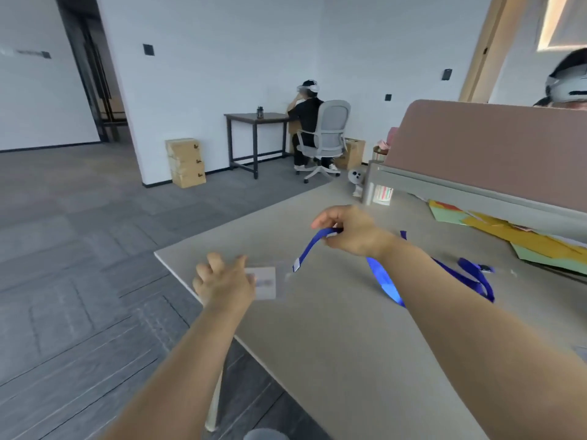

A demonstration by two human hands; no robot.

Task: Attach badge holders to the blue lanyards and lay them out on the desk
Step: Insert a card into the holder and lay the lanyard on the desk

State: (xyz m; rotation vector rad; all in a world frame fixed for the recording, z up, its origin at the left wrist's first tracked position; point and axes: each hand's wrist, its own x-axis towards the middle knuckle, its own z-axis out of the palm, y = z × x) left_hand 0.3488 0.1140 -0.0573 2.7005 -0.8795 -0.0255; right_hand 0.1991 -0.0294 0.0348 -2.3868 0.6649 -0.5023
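My right hand (347, 230) grips a blue lanyard (313, 246) above the beige desk (333, 328); the strap's short end with a pale metal tip hangs down to the left, and the rest loops under my forearm. My left hand (224, 282) hovers over the desk's left corner with a clear badge holder (265, 282) at its fingers; the frame is blurred, so the grip itself is unclear. A second blue lanyard (470, 274) with a dark clip lies on the desk to the right.
Coloured paper sheets (514, 239) lie along the back right under a pink divider panel (489, 147). The desk's left edge drops to grey carpet. One person sits at a far table, another behind the divider at right.
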